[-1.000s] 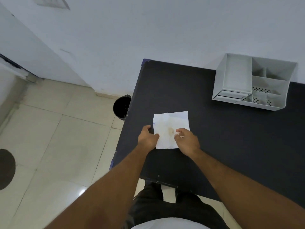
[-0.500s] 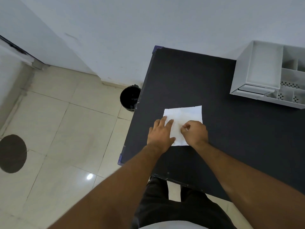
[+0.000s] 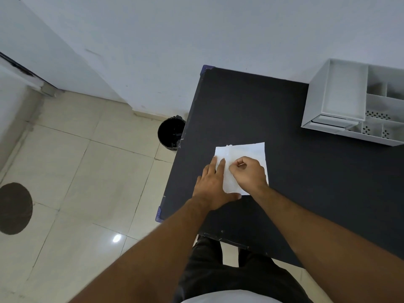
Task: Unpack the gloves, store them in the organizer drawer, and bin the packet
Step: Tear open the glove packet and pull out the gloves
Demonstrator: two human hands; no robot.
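Counter point(image 3: 306, 171) first: black, set against the wall, and I judge it serves as my flat work surface. Organizer point(image 3: 341, 101) sits at its far right edge, drawer apparently shut, well apart from the packet. Bin point(image 3: 171, 133) waits on the floor just beside the counter's left edge. Packet point(image 3: 251, 152) lies flat, white, slightly crinkled, near the counter's left side. My left hand point(image 3: 213, 186) presses it down, fingers spread; my right hand point(image 3: 249, 173) pinches its top layer, likely to peel it open.
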